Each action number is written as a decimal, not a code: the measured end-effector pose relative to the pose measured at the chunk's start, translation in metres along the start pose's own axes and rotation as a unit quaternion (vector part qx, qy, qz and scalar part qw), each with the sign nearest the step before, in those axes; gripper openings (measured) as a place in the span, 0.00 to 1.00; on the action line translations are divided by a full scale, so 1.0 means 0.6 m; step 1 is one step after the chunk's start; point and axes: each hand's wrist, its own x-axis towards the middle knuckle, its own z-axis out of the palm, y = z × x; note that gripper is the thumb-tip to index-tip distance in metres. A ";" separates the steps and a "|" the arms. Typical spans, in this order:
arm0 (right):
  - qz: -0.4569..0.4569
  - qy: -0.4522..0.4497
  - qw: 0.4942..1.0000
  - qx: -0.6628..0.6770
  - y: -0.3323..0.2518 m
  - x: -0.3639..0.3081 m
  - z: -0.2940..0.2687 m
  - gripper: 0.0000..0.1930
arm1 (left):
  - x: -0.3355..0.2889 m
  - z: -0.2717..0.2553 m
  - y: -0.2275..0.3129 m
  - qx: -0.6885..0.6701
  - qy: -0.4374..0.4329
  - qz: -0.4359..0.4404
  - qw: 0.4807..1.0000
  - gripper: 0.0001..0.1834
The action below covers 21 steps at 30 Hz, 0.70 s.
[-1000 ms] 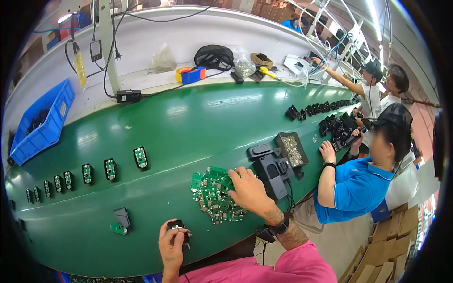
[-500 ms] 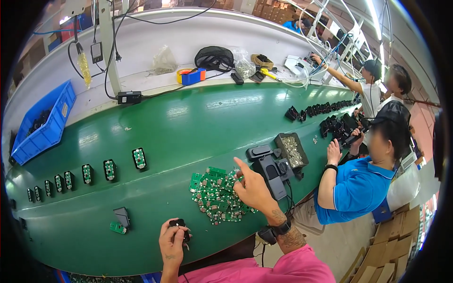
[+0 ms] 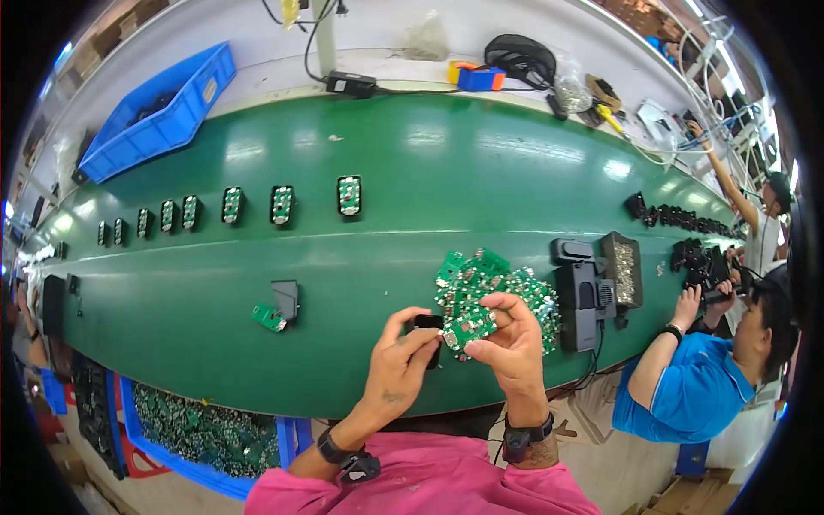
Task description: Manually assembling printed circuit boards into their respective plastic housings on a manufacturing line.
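While gripped in the left hand (image 3: 396,365): black casing (image 3: 427,322), held over the green table (image 3: 369,266), just left of a green circuit board (image 3: 469,331).
Right hand (image 3: 515,348): closed in a pinch on that circuit board, in front of the heap (image 3: 482,279).
Heap: loose boards, just left of a grey device (image 3: 578,309).
Row: board-filled black shells (image 3: 281,204), strung out leftward.
Blue bin (image 3: 167,133): beyond the row, dark parts (image 3: 154,110) inside.

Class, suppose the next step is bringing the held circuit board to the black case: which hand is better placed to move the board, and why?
Probably the right hand: it pinches the green circuit board close to the black case, which the left hand is busy holding.
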 end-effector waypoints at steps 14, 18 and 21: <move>0.025 -0.029 0.998 -0.045 0.040 -0.004 0.012 0.27 | -0.015 -0.008 -0.012 0.026 -0.031 -0.007 0.999 0.17; 0.015 -0.039 0.989 -0.144 0.051 -0.009 0.004 0.23 | -0.009 0.005 0.006 -0.058 0.011 -0.005 0.998 0.29; -0.002 -0.038 0.973 -0.228 0.050 -0.008 -0.001 0.22 | -0.007 -0.002 0.005 -0.187 -0.004 -0.054 0.981 0.34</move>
